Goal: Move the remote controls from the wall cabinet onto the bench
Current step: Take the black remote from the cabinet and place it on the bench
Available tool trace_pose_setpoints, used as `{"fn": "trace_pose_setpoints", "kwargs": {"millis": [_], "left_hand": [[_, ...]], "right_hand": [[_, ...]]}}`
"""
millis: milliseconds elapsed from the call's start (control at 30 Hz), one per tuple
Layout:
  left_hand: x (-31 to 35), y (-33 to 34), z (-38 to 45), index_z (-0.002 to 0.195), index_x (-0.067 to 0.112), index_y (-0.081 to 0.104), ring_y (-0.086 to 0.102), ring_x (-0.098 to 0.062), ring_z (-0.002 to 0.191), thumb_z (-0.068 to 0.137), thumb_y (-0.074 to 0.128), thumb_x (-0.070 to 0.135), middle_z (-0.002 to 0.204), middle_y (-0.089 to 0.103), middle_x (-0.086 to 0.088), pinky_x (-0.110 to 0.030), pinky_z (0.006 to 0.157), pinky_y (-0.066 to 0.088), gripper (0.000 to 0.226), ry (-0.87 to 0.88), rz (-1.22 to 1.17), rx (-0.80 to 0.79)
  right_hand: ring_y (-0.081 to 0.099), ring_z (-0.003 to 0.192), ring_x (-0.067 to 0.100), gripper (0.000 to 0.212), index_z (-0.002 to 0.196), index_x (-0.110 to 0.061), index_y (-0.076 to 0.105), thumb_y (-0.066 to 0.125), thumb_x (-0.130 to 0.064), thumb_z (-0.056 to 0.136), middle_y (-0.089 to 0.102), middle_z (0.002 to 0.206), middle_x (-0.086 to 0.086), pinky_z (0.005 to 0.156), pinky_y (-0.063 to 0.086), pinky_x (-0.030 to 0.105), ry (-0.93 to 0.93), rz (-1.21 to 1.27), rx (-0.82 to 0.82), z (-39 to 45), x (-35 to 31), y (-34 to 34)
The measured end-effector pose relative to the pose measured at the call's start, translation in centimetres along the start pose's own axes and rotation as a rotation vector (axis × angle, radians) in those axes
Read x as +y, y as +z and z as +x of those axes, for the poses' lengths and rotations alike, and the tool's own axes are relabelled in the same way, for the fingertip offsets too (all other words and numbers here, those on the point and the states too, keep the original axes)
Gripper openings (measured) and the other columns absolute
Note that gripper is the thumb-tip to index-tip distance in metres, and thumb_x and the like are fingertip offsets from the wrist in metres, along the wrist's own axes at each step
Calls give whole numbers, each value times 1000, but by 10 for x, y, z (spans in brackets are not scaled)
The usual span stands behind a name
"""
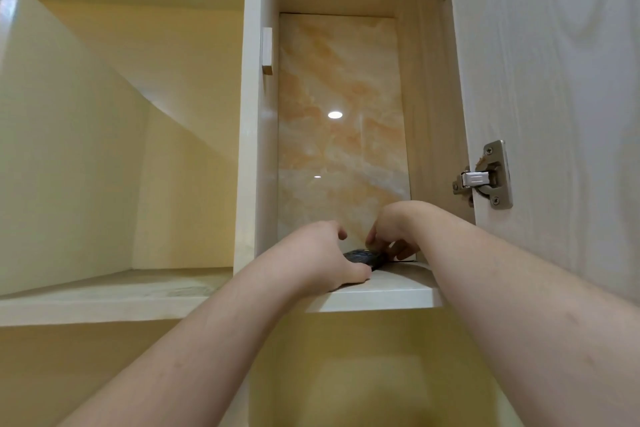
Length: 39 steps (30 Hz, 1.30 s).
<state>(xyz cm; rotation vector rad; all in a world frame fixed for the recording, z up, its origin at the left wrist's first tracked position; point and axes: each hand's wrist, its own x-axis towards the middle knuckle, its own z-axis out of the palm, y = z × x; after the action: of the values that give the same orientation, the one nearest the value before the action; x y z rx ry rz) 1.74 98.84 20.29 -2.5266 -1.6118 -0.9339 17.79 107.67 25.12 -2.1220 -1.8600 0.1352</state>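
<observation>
While both arms reach up into the wall cabinet (258,135), the head view shows a dark remote control (363,257) lying on the shelf (391,291) near its front edge. Left hand (322,253): grip curled around the remote's near end. Right hand (393,229): fingertips (375,246) pinch its far end (contact partly hidden). Cabinet door (554,80) stands open at right.

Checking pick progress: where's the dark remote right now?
In the head view the dark remote lies near the front edge of the cabinet shelf in the open right-hand compartment, between the left hand and right hand.
</observation>
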Motion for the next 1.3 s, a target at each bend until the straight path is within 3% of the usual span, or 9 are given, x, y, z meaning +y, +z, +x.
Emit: {"fn": "trace_pose_setpoints", "kwargs": {"millis": [200, 333, 500, 667, 800, 933, 1033, 1167, 1300], "left_hand": [[-4, 0, 0, 142, 29, 40, 61, -16, 103, 80, 73, 34, 132, 55, 0, -24, 85, 50, 70, -11, -34, 92], [-7, 2, 1, 142, 29, 40, 61, -5, 71, 81, 71, 19, 132, 52, -3, -7, 45, 44, 69, 8, -95, 230], [-5, 1, -5, 142, 28, 38, 63, -13, 93, 85, 64, 18, 127, 58, 4, -18, 66, 48, 63, 34, -101, 392], [3, -4, -18, 140, 22, 40, 58, -16, 111, 89, 64, 19, 127, 59, 3, -24, 89, 44, 56, 81, -213, 560], [7, -2, -31, 132, 22, 46, 59, -14, 107, 88, 66, 17, 120, 62, 4, -20, 88, 42, 49, 151, -304, 661], [4, -8, -47, 125, 25, 51, 64, -11, 99, 85, 71, 18, 113, 65, 6, -26, 90, 51, 46, 173, -441, 661], [3, -16, -64, 127, 24, 51, 64, -10, 100, 84, 73, 20, 113, 63, 10, -26, 91, 51, 49, 226, -460, 693], [-2, -25, -98, 128, 26, 53, 62, -1, 98, 85, 72, 20, 110, 61, 15, -11, 83, 47, 48, 305, -486, 751], [-9, -23, -133, 123, 28, 56, 66, 2, 93, 85, 72, 18, 109, 66, 13, -7, 77, 49, 42, 363, -554, 768]], "right_hand": [[62, 101, 25, 33, 126, -5, 59, 48, -11, 95, 65, 120, 13, 102, 46, 41, 71, 199, -31, 2, -1, 3], [67, 103, 26, 29, 118, -7, 62, 46, -8, 93, 69, 111, 14, 93, 53, 41, 44, 377, 42, 1, -3, 2], [58, 106, 24, 34, 126, -5, 56, 49, -6, 92, 60, 125, 16, 96, 48, 35, -100, 404, 252, -9, -7, -2], [54, 98, 23, 34, 128, -3, 54, 44, -9, 96, 58, 127, 20, 84, 45, 33, -196, 729, 367, -31, -7, -8], [59, 109, 27, 30, 128, -13, 53, 43, -18, 99, 61, 117, 13, 73, 49, 30, -187, 988, 367, -53, -12, -11], [57, 100, 24, 28, 123, -13, 58, 43, -16, 99, 60, 101, 6, 91, 53, 38, -222, 1131, 422, -66, -8, -9], [59, 107, 26, 22, 118, -14, 57, 46, -14, 99, 60, 115, 11, 89, 54, 34, -313, 1177, 387, -85, -5, -8], [61, 109, 24, 28, 123, -10, 55, 49, -5, 96, 60, 121, 14, 75, 56, 24, -456, 1319, 294, -116, -2, 2], [62, 97, 19, 31, 121, -6, 62, 49, 4, 94, 63, 109, 12, 85, 55, 28, -470, 1572, 282, -153, 3, 17]]}}
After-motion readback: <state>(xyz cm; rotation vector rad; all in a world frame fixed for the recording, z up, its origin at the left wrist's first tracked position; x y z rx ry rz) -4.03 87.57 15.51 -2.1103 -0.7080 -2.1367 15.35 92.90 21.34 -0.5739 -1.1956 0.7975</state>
